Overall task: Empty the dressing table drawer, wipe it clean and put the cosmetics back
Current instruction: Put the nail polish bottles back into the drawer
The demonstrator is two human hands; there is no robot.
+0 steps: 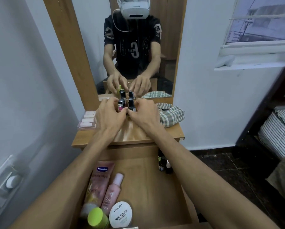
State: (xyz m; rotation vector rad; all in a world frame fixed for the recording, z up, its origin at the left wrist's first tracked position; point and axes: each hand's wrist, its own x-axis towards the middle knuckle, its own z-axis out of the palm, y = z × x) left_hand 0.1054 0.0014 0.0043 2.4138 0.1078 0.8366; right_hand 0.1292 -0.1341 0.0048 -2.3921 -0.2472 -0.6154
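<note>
- Reaching over the open drawer [179,192] w/ both hands, we're at the back of the desk [171,133], by the mirror [131,47].
- Left hand [108,116]: fingers curled round the nail polish bottle [121,103] w/ the pink base; looks like a grip on it, though part of it is hidden.
- Right hand [143,114]: fingers pinched in at the second dark bottle [130,104], touching or holding it; can't tell which for sure.
- Both bottles stand upright, side by side, just in front of the mirror.
- Checked cloth [169,115] lies bunched on the desk, right of our hands; a clear box of small white items [88,120] sits at the left edge.
- Progress, our guess: early-mid. Drawer isn't emptied yet: pink tube [100,180], pink bottle [112,190], green-capped jar [97,218], round remover wipes tub [120,214] lie at its near-left; a few small bottles [164,164] at its far-right corner.
- Left to do: rest out, wipe, everything back.
</note>
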